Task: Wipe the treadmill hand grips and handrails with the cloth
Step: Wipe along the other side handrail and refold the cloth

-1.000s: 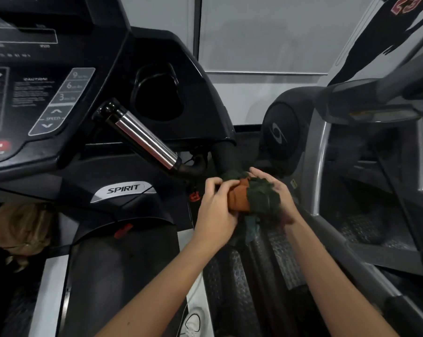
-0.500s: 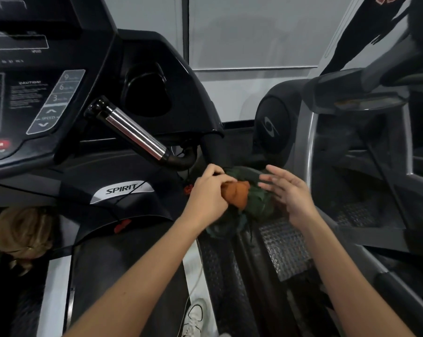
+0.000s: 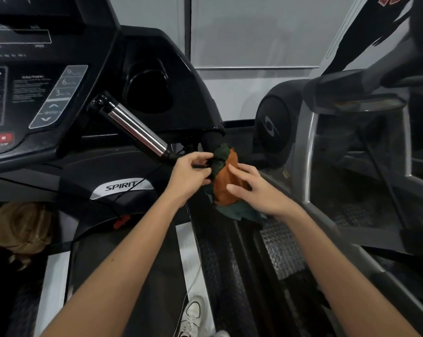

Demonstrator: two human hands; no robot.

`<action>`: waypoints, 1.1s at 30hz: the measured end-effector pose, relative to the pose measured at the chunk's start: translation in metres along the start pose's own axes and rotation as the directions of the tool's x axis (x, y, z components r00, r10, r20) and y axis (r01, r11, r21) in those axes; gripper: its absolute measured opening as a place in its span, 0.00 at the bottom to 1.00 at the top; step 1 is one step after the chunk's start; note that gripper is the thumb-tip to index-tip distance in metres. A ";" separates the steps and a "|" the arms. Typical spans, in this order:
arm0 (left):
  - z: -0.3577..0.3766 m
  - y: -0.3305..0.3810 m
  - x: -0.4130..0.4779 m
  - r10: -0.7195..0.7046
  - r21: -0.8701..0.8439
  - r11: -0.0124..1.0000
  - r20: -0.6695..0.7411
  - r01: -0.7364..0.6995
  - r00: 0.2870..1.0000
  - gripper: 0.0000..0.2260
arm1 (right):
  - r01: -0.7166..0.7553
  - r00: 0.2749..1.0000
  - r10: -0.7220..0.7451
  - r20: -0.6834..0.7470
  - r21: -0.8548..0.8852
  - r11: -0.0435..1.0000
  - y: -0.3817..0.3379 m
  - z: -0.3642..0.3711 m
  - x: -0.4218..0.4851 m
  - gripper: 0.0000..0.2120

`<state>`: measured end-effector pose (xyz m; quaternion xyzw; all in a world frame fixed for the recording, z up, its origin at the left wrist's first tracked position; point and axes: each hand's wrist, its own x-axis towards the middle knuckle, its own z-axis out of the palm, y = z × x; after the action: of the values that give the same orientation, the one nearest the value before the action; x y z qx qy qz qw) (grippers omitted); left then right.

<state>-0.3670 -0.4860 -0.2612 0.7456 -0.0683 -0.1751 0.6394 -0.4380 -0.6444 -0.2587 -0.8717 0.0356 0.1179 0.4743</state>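
While left hand [image 3: 188,176] pinches cloth [image 3: 226,188] (green edge), right hand [image 3: 259,193] fingers, straight, now touch it.

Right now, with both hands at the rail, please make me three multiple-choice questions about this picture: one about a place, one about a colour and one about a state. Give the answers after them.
1. Where is the cloth?
A. in the cup holder
B. on the black handrail, right of the chrome hand grip
C. on the treadmill belt

2. Which colours does the cloth have?
A. orange and dark green
B. white and blue
C. all yellow

3. What does the left hand do?
A. hangs idle
B. grips the chrome hand grip
C. pinches the green edge of the cloth

Answers:
1 B: the cloth covers the rail beside the grip's lower end.
2 A: an orange part shows between green folds.
3 C: its fingers are closed on the green fold, while the right hand lies with straight fingers on the orange part.
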 end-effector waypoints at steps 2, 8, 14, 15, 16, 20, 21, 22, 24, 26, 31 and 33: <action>-0.001 -0.008 -0.001 0.016 0.037 0.999 -0.050 -0.014 0.999 0.15 | -0.002 1.000 0.002 -0.003 -0.022 1.000 -0.002 -0.001 0.007 0.32; -0.001 -0.008 -0.001 0.036 0.091 0.995 -0.097 -0.028 0.995 0.19 | 0.038 0.989 -0.014 -0.150 0.159 0.986 -0.010 -0.003 0.045 0.28; 0.001 -0.021 -0.003 0.028 0.008 1.000 -0.086 -0.027 0.996 0.21 | 0.105 0.965 -0.113 -0.237 -0.044 0.993 0.002 -0.003 0.021 0.18; 0.002 -0.022 -0.003 0.020 0.003 1.000 -0.088 -0.020 0.996 0.22 | 0.129 0.963 -0.146 -0.225 -0.090 0.988 0.005 -0.002 0.011 0.16; 0.004 -0.024 -0.003 0.010 -0.009 1.000 -0.089 -0.011 0.996 0.21 | 0.157 0.962 -0.180 -0.203 -0.123 0.980 0.009 0.000 0.002 0.13; 0.012 -0.030 -0.006 -0.010 -0.034 0.999 -0.059 0.008 0.998 0.19 | 0.218 0.958 -0.230 -0.168 -0.086 0.972 0.016 0.005 -0.020 0.15; 0.014 -0.031 -0.006 -0.013 -0.040 0.999 -0.071 0.010 0.997 0.18 | 0.213 0.958 -0.222 -0.180 -0.067 0.975 0.015 0.005 -0.014 0.17; 0.015 -0.031 -0.005 -0.015 -0.045 0.999 -0.090 0.011 0.996 0.17 | 0.194 0.961 -0.202 -0.190 -0.059 0.979 0.012 0.004 -0.006 0.19; 0.016 -0.032 -0.003 -0.032 -0.054 0.998 -0.114 0.026 0.993 0.17 | 0.108 0.978 -0.113 -0.177 -0.036 0.993 0.002 0.002 0.017 0.25; 0.015 -0.031 -0.003 -0.052 -0.066 0.997 -0.093 0.046 0.994 0.16 | 0.043 0.988 -0.035 -0.148 0.049 0.998 -0.007 -0.001 0.036 0.29; 0.014 -0.034 -0.005 -0.069 -0.110 0.992 -0.044 0.064 0.997 0.15 | 0.123 0.968 -0.121 -0.221 -0.005 0.992 -0.002 0.001 0.026 0.20; 0.016 -0.035 -0.006 -0.057 -0.141 0.989 -0.036 0.052 0.998 0.16 | 0.174 0.953 -0.187 -0.239 -0.074 0.982 0.007 0.003 0.006 0.15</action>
<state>-0.3821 -0.4926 -0.2962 0.7039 -0.0227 -0.1819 0.6862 -0.4343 -0.6451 -0.2670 -0.8911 0.0108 -0.0333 0.4524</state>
